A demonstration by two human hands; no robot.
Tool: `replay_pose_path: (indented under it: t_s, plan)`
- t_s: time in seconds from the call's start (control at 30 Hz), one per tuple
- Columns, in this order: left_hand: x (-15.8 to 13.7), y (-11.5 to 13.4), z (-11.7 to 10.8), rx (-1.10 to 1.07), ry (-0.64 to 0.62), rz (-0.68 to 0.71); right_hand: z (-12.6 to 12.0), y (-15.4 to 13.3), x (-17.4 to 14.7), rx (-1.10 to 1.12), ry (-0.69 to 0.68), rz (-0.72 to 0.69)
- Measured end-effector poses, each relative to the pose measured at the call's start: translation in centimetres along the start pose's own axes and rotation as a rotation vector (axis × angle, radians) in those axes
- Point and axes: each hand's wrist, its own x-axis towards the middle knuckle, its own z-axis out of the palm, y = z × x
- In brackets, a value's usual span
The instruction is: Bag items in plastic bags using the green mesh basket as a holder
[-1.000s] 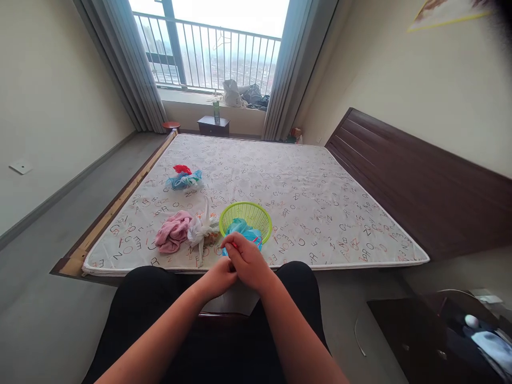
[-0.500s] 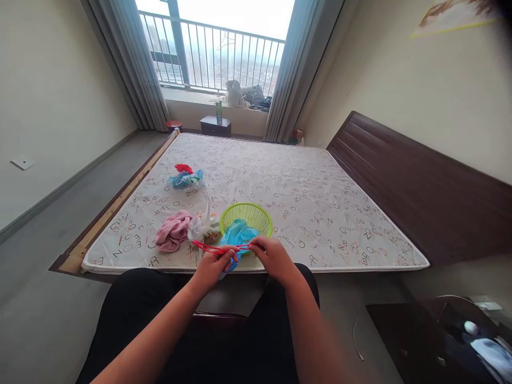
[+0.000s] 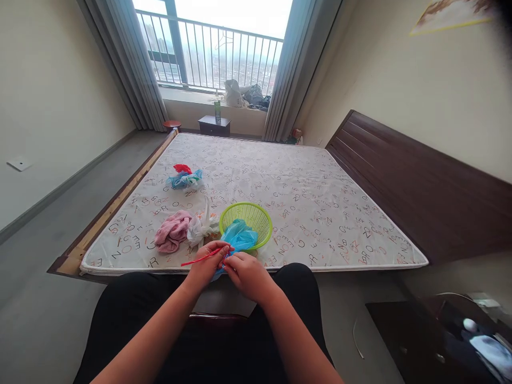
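Pinching a thin red cord [image 3: 200,258], the left hand [image 3: 203,273] lies nearer its free end, which points left along the near edge of the mattress [image 3: 320,224]; the right hand's [image 3: 251,274] fingers bunch alongside, their hold hidden. Beyond, a crumpled, translucent blue bag [image 3: 239,233] extends handward from the green basket [image 3: 261,217].

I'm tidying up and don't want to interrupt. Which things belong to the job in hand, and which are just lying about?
Seemingly in the job:
red cord, in the left hand
blue plastic bag, at the hands
lime-green basket, with that bag partly inside

Apparently lying about:
pink cloth
white plastic bag
heap of crumpled plastic bags
round red stool
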Motion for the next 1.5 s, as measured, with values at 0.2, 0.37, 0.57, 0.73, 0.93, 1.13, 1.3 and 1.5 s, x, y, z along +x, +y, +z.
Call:
replay_pose_path:
  t_s: [0.2, 0.37, 0.57, 0.73, 0.93, 1.13, 1.3, 1.5]
  plan:
    - [-0.3, 0.7, -1.1, 0.149, -0.291, 0.019, -2.3, 0.7, 0.4, 0.165, 0.211, 0.045]
    - [-0.4, 0.9, -1.9, 0.296, -0.536, 0.032, -1.7, 2.0, 1.3, 0.35, 0.007, 0.061]
    - [0.1, 1.8, -3.1, 0.583, -0.384, 0.304, -0.2, 2.9, 1.6, 0.478, 0.021, 0.248]
    - [0.2, 0.6, -2.5, 0.613, -0.125, 0.481, 1.6, 4.0, 2.6, 0.758, 0.058, 0.397]
    - [-0.1, -1.0, -1.7, 0.618, -0.185, 0.596, 2.8, 4.6, 3.0, 1.118, 0.061, 0.527]
    - [0.1, -1.8, -2.2, 0.651, -0.229, 0.731, 2.0, 4.2, 2.5, 1.417, 0.134, 0.583]
    - [0.0, -2.1, -1.9, 0.622, -0.196, 0.772, 1.7, 4.0, 3.0, 1.51, 0.415, 0.592]
    - [-0.2, -1.6, -0.7, 0.499, 0.005, 0.678, 1.2, 4.0, 2.9, 1.533, 0.505, 0.602]
